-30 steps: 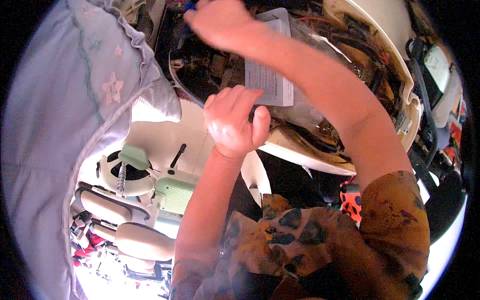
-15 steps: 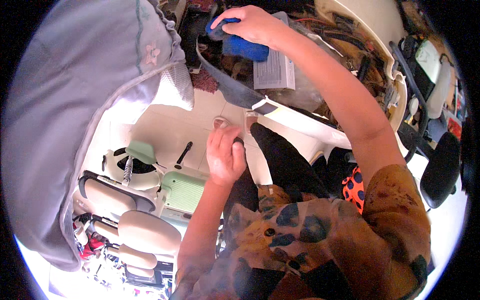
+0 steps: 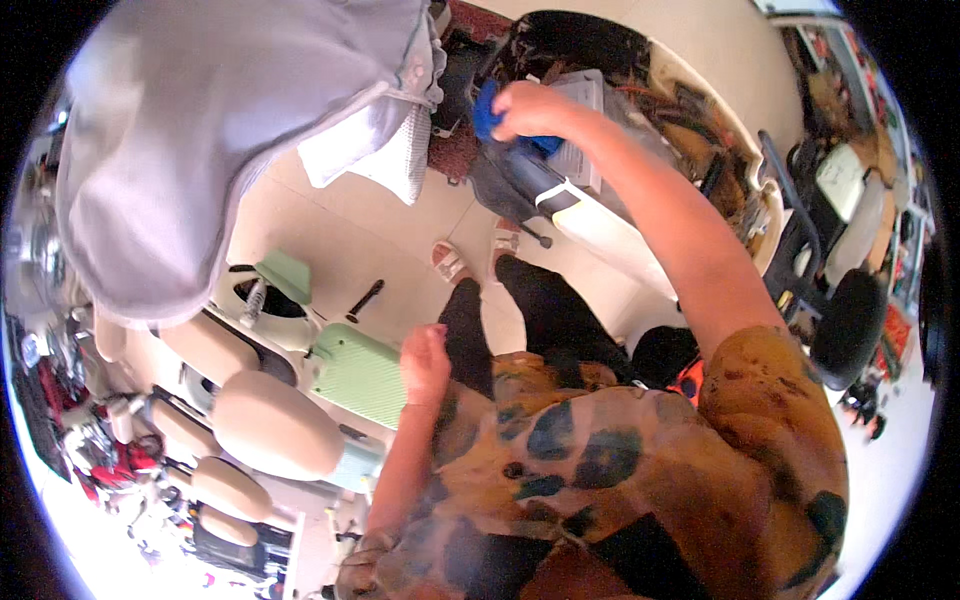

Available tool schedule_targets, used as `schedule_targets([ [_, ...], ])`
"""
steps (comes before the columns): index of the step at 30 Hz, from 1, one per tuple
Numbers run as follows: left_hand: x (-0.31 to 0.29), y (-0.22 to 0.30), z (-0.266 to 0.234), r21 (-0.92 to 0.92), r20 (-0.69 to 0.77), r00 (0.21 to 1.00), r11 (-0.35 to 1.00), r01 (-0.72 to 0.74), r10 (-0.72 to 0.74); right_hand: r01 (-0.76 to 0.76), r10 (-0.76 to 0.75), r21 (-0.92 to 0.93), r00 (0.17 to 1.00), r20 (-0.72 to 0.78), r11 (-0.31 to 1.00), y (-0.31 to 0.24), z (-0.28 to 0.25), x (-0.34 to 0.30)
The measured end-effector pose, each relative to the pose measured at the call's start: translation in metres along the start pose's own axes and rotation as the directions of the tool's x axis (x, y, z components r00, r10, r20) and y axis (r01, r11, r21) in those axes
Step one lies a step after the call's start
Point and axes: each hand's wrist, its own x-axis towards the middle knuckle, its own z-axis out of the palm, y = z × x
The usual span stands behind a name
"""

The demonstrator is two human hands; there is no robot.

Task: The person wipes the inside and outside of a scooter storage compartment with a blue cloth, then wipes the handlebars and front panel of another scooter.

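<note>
The person's right hand (image 3: pixel 530 108) hides part of the crumpled blue cloth (image 3: pixel 486 112), and the far side of its fingers is out of sight. The bare right forearm (image 3: pixel 645 180) covers part of the pale rectangular box (image 3: pixel 578 165) and of the cream-white, open-topped shell (image 3: pixel 615 238) around it. The left hand (image 3: pixel 426 365) is curled and slightly blurred; whether it holds anything cannot be told. The top edge cuts off the large grey fabric cover (image 3: pixel 220 130). Red objects (image 3: pixel 130 460) near the left rim are too small to identify.
</note>
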Motion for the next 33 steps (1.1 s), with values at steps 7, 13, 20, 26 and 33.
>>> schedule_targets([
  [7, -0.043, -0.046, -0.038, -0.098, -0.173, 0.971, 0.984, 0.146, -0.162, -0.310, 0.376, 0.218, 0.826, -0.420, 0.925, -0.006, 0.015, 0.043],
  [13, -0.057, -0.067, -0.062, -0.345, -0.171, 0.917, 0.894, 0.286, -0.359, -0.194, 0.200, 0.052, 0.946, -0.254, 0.980, 0.001, 0.038, 0.009],
  [20, -0.060, -0.031, -0.092, -0.268, -0.184, 0.943, 0.938, 0.222, -0.276, 0.040, -0.037, 0.056, 0.998, -0.048, 0.998, 0.039, 0.029, -0.118],
  [26, -0.083, -0.073, -0.105, -0.339, -0.245, 0.923, 0.918, 0.206, -0.298, -0.203, 0.206, -0.157, 0.979, 0.003, 0.966, 0.047, -0.011, -0.223],
  [33, -0.099, -0.089, -0.114, -0.374, -0.267, 0.871, 0.878, 0.300, -0.412, 0.095, 0.636, 0.992, 0.761, -0.125, 0.081, 0.031, -0.001, -0.288],
])
